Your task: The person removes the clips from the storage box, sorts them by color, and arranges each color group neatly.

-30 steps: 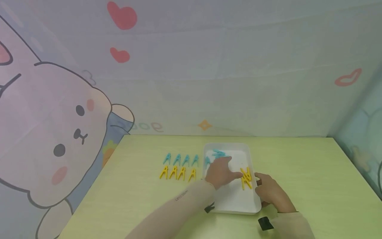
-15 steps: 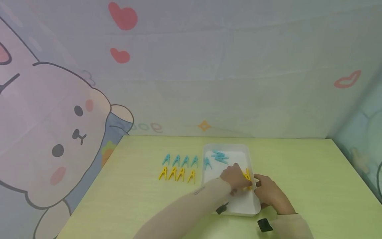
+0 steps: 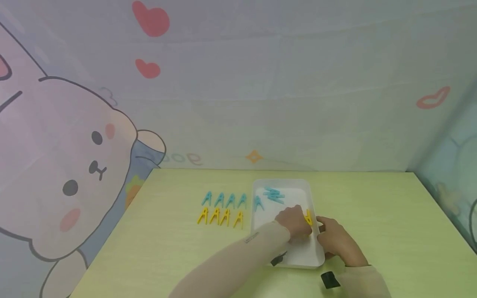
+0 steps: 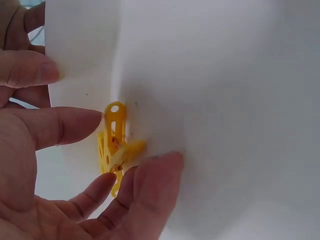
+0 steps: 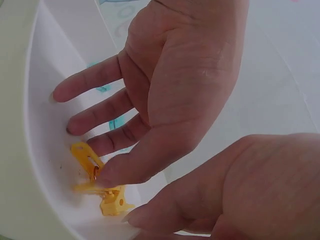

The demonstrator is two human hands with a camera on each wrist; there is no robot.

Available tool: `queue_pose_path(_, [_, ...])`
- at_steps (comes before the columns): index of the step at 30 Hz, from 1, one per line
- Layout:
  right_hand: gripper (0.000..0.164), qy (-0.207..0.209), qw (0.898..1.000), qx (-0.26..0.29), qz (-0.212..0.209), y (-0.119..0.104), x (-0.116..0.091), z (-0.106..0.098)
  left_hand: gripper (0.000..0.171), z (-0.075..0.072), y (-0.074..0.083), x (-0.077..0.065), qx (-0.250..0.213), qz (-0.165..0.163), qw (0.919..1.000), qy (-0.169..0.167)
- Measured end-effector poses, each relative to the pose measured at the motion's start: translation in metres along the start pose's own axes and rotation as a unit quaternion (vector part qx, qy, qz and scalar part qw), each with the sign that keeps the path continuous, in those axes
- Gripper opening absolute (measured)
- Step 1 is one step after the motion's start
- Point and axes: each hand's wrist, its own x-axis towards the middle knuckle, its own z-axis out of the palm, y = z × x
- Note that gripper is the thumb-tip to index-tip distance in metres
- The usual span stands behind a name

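Note:
A white tray (image 3: 302, 258) stands on the table, with yellow clothespins (image 3: 308, 217) by its right wall. My left hand (image 3: 294, 222) reaches down into the tray over them. In the left wrist view its thumb (image 4: 82, 125) is right at the end of one yellow clothespin (image 4: 116, 122), and its fingers lie on the other side, apart from the thumb. My right hand (image 3: 338, 241) pinches the tray's right wall, thumb inside the rim. Several blue clothespins (image 3: 273, 195) lie at the tray's far end, one apart at its left side.
Left of the tray, a row of blue clothespins (image 3: 220, 200) lies behind a row of yellow clothespins (image 3: 215, 216) on the pale green table (image 3: 365, 198). A printed cloth backdrop (image 3: 335, 82) hangs behind the table.
My left hand has moved right and toward me, from over the middle of the tray to the yellow clothespins, its fingers lowering. The right hand has stayed at the tray's wall.

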Motion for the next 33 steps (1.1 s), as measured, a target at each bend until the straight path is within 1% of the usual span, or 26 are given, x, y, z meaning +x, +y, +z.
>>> queue_pose_path(3, [0.065,-0.001,1.0,-0.003,0.001,-0.001,0.0,0.0,0.029,0.004,0.0,0.004,0.067,0.02,0.9975,0.011])
queue_pose_path(5, [0.064,-0.001,1.0,-0.007,0.001,-0.001,0.001,0.0,0.029,0.006,0.001,0.005,0.099,0.029,0.9945,0.018])
queue_pose_path(8, [0.064,-0.002,1.0,-0.011,0.002,-0.001,0.001,0.0,0.03,0.006,0.003,0.003,0.127,0.039,0.9908,0.024])
queue_pose_path(11, [0.064,-0.002,1.0,-0.012,0.004,-0.001,0.0,0.0,0.031,0.003,0.006,-0.002,0.157,0.06,0.9854,0.026])
queue_pose_path(13, [0.064,-0.002,1.0,-0.012,0.004,-0.002,0.0,0.0,0.03,0.001,0.007,-0.005,0.176,0.074,0.9813,0.028])
queue_pose_path(16, [0.064,-0.001,1.0,-0.013,0.005,-0.002,-0.001,0.0,0.025,-0.002,0.007,-0.008,0.193,0.085,0.977,0.031])
queue_pose_path(20, [0.064,-0.002,1.0,-0.013,0.003,-0.003,0.0,0.001,0.027,-0.004,0.002,-0.01,0.199,0.094,0.9744,0.044])
queue_pose_path(24, [0.065,-0.006,1.0,-0.006,0.002,-0.003,0.001,0.003,0.026,-0.009,-0.011,-0.01,0.193,0.119,0.9717,0.066])
queue_pose_path(26, [0.065,-0.009,1.0,-0.003,0.004,-0.004,0.001,0.003,0.026,-0.014,-0.02,-0.01,0.179,0.131,0.9725,0.072])
queue_pose_path(30, [0.065,-0.013,1.0,-0.009,0.014,-0.004,0.002,0.003,0.034,-0.03,-0.037,-0.014,0.126,0.14,0.9789,0.08])
queue_pose_path(32, [0.065,-0.012,1.0,-0.014,0.02,-0.004,0.003,0.002,0.04,-0.04,-0.044,-0.018,0.103,0.144,0.9797,0.094])
queue_pose_path(33, [0.065,-0.011,1.0,-0.015,0.022,-0.003,0.003,0.002,0.04,-0.045,-0.048,-0.019,0.092,0.149,0.979,0.104])
